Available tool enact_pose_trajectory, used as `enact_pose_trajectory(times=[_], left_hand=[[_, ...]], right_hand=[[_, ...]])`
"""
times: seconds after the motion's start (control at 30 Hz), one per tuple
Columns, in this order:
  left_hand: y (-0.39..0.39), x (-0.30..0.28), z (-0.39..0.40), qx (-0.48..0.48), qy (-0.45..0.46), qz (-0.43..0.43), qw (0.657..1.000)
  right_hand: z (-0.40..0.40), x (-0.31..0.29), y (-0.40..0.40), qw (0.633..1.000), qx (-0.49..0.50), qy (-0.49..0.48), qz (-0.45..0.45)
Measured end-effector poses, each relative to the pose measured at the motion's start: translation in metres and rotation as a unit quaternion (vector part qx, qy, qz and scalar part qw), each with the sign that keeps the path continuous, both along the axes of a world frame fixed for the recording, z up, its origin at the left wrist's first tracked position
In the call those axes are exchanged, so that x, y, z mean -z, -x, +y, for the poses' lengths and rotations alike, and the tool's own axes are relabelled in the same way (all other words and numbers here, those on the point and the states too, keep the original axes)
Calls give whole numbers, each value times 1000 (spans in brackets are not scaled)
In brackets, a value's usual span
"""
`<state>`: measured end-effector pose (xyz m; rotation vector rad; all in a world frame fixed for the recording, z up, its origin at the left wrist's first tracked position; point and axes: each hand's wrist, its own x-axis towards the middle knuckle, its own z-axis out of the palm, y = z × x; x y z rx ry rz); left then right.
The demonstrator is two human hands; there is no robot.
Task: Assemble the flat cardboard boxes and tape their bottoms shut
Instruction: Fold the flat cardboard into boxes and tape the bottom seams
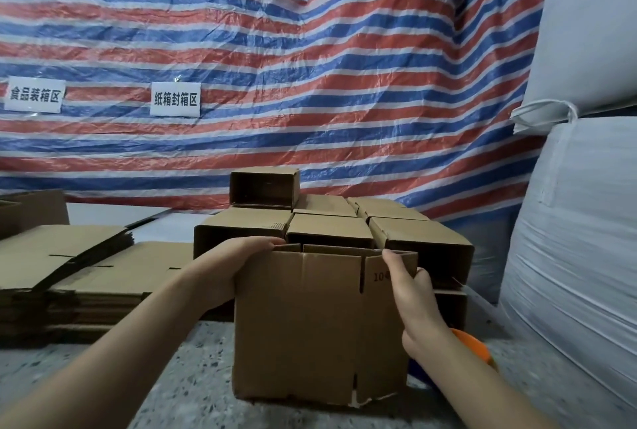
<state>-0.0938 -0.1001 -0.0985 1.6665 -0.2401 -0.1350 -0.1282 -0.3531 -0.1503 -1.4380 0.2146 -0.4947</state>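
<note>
— Where's the box (310,322)?
— Upright on the floor (193,359), between both hands (assembled boxes (344,222) stand just behind).
— Grip?
— Left hand (238,263) curls over its top left edge; right hand (410,291) pinches the top right flap.

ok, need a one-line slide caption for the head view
Both hands, left hand and right hand, grip the top edge of a cardboard box before assembled boxes, flat boxes at left.
</note>
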Motion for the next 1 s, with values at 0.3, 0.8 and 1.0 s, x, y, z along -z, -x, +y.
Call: enact_pose_trajectory(times=[0.3,0.8,1.0], left_hand=[[20,15,-44,-90,115,43,988],[14,45,-53,-49,193,-17,980],[9,51,-49,-71,203,6,977]], right_hand=[[-19,3,0,969,-233,74,-30],[-20,8,-3,974,-219,44,-45],[-22,10,-6,973,-222,38,-47]])
